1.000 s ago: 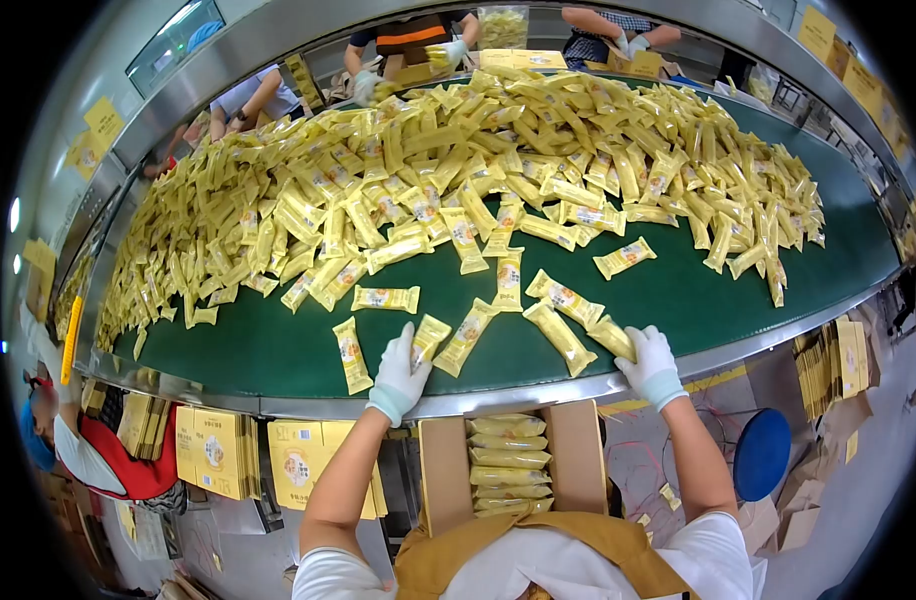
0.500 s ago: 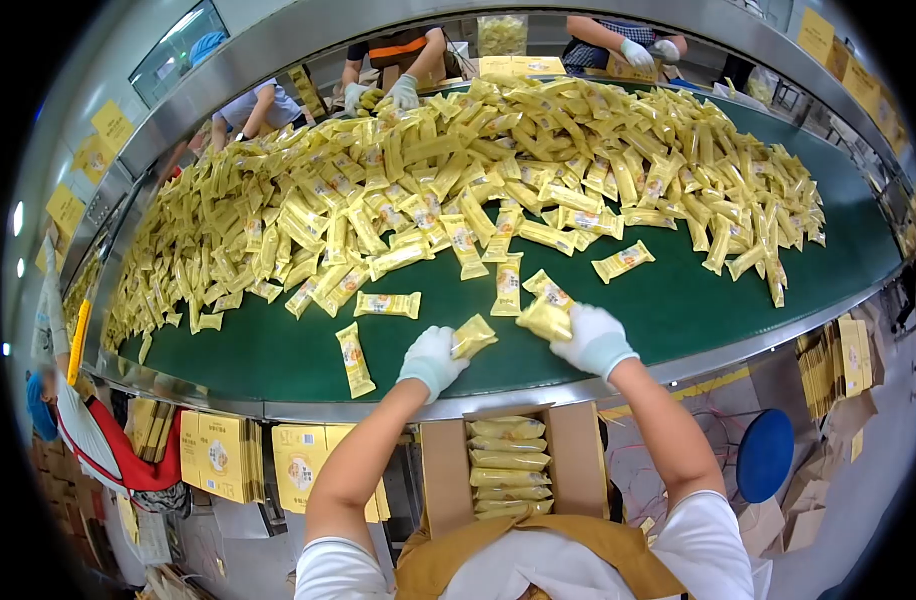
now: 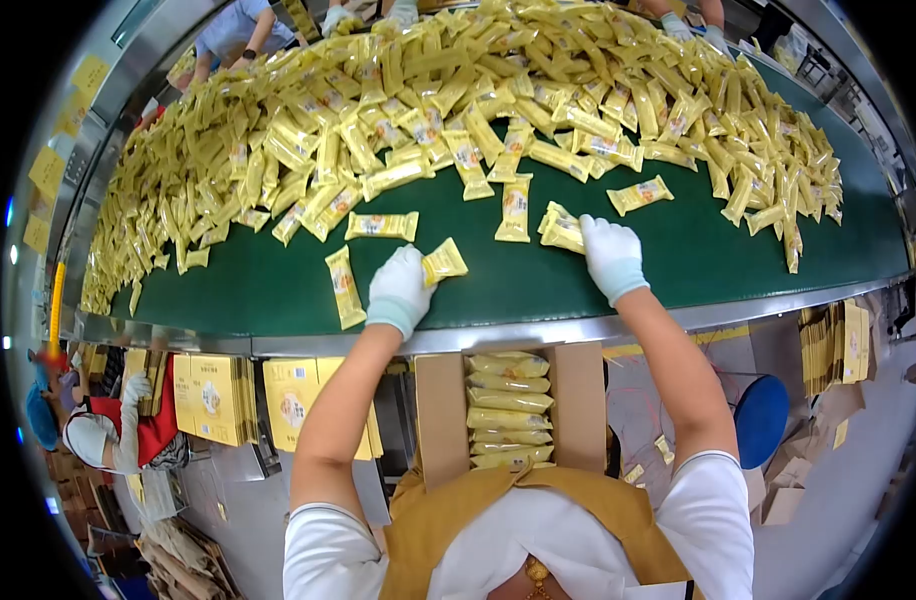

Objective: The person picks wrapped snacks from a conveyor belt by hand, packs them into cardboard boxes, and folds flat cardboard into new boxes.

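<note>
My gloved left hand [image 3: 400, 288] is closed around a yellow snack packet [image 3: 445, 262], whose printed end points right, over the green belt [image 3: 478, 297]. My gloved right hand [image 3: 612, 258] grips a yellow packet at its left side; a second one seems to lie against it, and I cannot tell whether both are held. Beside my left hand lie a slanted packet [image 3: 345, 287] and a sideways packet [image 3: 382, 225]. An upright one [image 3: 515, 208] lies between my hands. Below the belt edge, an open carton [image 3: 445, 420] contains a column of several packets.
A large heap of yellow packets [image 3: 418, 90] covers the belt's far side. Co-workers' gloved hands and arms show behind it. Flat yellow cartons [image 3: 215, 400] stand at the lower left. A blue stool [image 3: 761, 421] is at the right. At far left is a person in red [image 3: 163, 430].
The view has tilted down, so the belt and heap sit higher. My right hand has moved right and brought its packet against another; my left hand keeps its packet.
</note>
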Tool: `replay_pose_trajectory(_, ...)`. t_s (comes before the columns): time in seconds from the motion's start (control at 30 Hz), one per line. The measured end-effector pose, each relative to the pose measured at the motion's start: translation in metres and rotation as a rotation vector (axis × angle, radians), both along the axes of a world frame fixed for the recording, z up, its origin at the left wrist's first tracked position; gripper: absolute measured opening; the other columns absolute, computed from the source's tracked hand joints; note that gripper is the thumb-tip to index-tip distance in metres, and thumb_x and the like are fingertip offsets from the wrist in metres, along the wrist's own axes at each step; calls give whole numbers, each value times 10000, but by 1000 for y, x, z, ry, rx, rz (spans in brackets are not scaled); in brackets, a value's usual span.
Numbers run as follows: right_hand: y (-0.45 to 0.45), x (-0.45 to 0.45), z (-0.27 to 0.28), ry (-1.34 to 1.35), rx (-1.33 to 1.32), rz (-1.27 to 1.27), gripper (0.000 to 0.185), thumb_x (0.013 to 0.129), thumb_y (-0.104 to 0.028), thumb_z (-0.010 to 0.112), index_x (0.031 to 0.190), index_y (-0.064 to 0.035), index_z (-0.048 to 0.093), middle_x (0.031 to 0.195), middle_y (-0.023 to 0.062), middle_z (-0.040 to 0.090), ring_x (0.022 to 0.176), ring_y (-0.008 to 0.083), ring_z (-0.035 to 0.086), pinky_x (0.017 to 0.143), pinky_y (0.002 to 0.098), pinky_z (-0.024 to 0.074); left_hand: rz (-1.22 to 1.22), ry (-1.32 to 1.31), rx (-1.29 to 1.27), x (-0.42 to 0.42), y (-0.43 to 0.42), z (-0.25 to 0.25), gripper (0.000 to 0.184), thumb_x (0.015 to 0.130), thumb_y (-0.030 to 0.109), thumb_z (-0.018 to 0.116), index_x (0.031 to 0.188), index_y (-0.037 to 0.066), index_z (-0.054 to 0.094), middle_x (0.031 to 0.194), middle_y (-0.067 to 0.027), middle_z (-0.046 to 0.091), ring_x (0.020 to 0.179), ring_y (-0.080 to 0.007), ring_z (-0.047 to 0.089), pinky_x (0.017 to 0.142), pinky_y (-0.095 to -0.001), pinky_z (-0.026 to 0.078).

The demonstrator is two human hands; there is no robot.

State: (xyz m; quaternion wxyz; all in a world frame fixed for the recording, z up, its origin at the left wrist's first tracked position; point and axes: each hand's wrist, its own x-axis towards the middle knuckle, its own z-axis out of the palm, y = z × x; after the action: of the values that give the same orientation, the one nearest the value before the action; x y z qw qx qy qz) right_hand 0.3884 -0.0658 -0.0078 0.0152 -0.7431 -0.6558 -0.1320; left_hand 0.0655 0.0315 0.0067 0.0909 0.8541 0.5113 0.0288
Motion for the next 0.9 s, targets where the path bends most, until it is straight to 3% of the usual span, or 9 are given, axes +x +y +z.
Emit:
replay_pose_trajectory(0.03,-10,4,-1,-9,30,44,65,895,-140,570,956,-121,567,806,48,650,760,233,698,672,372,546,-18,16,-28,-4,2,-1,484,796,264,801,1151,51,549,1051,-155,660,1004,-358,650,828,-445,539)
replay_pose_trajectory(0.1,-28,1,-4,17,61,117,407,874,-298,645,1212,-88,561,1009,93,637,958,250,633,834,402,493,-77,100,-151,-5,-3,5,558,809,312,788,1235,49,541,1118,-161,653,1054,-356,631,895,-440,512)
replay_pose_trajectory(0.27,-48,-14,6,79,134,119,929,788,-532,730,1471,-9,380,1272,137,543,1136,308,508,988,448,390,-263,71,113,-8,-38,3,795,850,419,721,1447,0,404,1365,-186,532,1225,-339,513,1067,-452,371)
replay_pose_trajectory(0.4,-32,-5,33,265,-302,76,916,756,-571,748,1430,-31,440,1323,182,495,1164,343,498,1006,450,396,-296,178,135,-14,-41,-7,840,870,423,682,1497,-19,339,1474,-197,443,1307,-327,454,1109,-459,324)
replay_pose_trajectory(0.5,-44,-2,13,139,-33,290,835,748,-487,787,1411,-88,473,1366,171,474,1185,351,488,1016,460,395,-317,158,226,-19,-39,-21,809,881,407,670,1502,2,343,1488,-189,438,1331,-318,444,1127,-465,309)
replay_pose_trajectory(0.57,-58,-13,8,195,45,248,746,742,-392,815,1367,-108,525,1467,179,418,1279,376,440,1086,491,360,-313,130,254,-19,-41,-23,794,886,394,669,1507,20,344,1487,-181,443,1345,-312,438,1137,-474,299)
replay_pose_trajectory(0.73,-77,-18,-2,356,10,160,628,722,-355,833,1244,-103,591,1226,144,578,1157,336,528,1010,495,416,-257,127,153,-20,-43,-10,764,891,361,678,1517,73,350,1428,-161,497,1329,-321,458,1132,-508,303)
replay_pose_trajectory(0.83,-85,-11,16,536,-22,-102,616,743,-341,830,1247,-70,601,1108,151,618,1065,347,564,946,484,451,-194,163,-20,-24,-41,7,743,896,354,675,1519,100,359,1375,-149,532,1291,-319,492,1121,-507,312)
replay_pose_trajectory(0.9,-99,-9,29,799,201,-69,659,767,-328,818,1292,-17,569,1085,185,612,1029,371,562,907,457,468,-181,107,-39,-33,-38,7,751,884,352,694,1515,100,372,1359,-146,543,1258,-328,515,1096,-491,349)
